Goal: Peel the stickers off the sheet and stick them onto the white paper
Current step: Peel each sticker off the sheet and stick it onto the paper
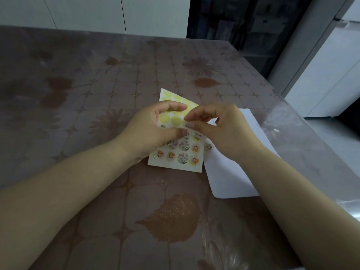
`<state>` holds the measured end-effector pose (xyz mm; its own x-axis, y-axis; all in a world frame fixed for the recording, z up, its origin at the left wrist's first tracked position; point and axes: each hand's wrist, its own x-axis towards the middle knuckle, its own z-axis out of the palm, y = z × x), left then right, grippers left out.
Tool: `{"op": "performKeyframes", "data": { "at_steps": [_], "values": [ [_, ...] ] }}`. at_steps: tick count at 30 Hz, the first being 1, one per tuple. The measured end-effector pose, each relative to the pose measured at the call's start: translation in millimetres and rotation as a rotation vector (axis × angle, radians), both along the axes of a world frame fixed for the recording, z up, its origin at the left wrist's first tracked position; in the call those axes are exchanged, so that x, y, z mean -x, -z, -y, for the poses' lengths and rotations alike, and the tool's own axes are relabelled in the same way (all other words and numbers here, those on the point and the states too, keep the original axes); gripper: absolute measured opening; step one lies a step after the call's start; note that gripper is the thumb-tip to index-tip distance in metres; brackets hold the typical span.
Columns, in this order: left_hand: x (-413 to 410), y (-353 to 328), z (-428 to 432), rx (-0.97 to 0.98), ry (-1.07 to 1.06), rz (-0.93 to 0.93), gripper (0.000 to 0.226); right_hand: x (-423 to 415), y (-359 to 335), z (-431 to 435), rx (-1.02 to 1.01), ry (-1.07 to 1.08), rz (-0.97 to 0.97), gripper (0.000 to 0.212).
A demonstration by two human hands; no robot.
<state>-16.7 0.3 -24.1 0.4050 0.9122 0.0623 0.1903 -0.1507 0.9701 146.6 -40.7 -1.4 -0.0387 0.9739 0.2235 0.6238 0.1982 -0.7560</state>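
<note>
A sticker sheet [176,164] lies on the table in front of me, with empty yellow circles in its far rows and several round flower stickers in its near rows. My left hand [153,131] holds the sheet, thumb and fingers curled round its middle. My right hand [218,129] pinches a small round sticker at the sheet's middle row, fingertips meeting my left thumb. The white paper [229,178] lies to the right, partly under the sheet and under my right wrist. One round sticker [208,147] sits at the sheet's right edge, by the paper.
The table [97,94] has a brown flower-and-leaf pattern under a clear plastic cover. Its right edge [311,121] runs diagonally close to the white paper. White cabinets and a dark glass unit stand beyond the far edge.
</note>
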Motion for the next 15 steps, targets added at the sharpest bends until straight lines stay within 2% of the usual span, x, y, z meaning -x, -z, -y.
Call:
{"op": "performKeyframes", "data": {
  "at_steps": [5,9,15],
  "values": [
    [1,0,0,0.008,0.001,-0.033,0.046,2,2,-2,0.038,-0.002,-0.032,0.007],
    [2,0,0,0.037,0.032,-0.013,0.045,1,2,-2,0.076,-0.015,-0.108,0.013],
    [1,3,0,0.08,0.072,-0.009,0.049,-12,-16,-2,0.026,0.112,-0.214,0.021]
  ]
}}
